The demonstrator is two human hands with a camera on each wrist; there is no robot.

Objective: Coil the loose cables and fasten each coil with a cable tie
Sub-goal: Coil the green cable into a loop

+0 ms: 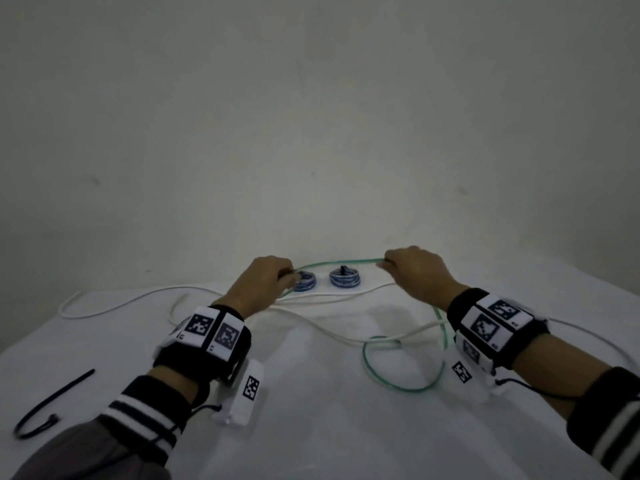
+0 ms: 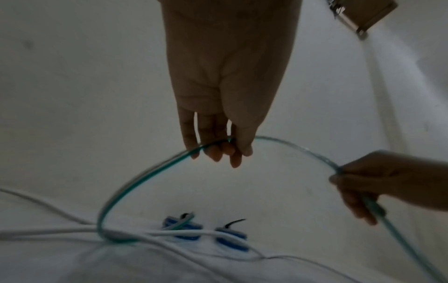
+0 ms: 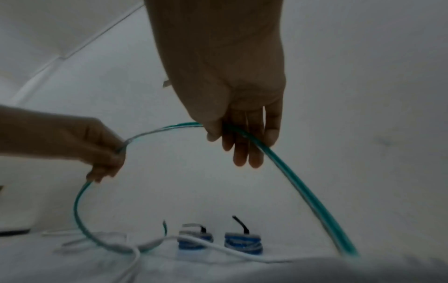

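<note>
A green cable (image 1: 341,263) arches between my two hands above the white table. My left hand (image 1: 285,276) pinches one part of it between thumb and fingers (image 2: 218,151). My right hand (image 1: 387,264) grips another part, and the cable runs under its curled fingers (image 3: 242,151). From the right hand the green cable drops to a loose loop (image 1: 403,367) on the table. A long white cable (image 1: 322,299) sprawls loose under both hands. Two blue coils (image 1: 305,282) (image 1: 345,277), each bound with a black tie, sit by the wall.
A loose black cable tie (image 1: 52,401) lies at the table's left front. The white cloth-covered table (image 1: 311,427) meets a plain wall just behind the blue coils. The white cable reaches out to the left edge (image 1: 69,306) and off to the right.
</note>
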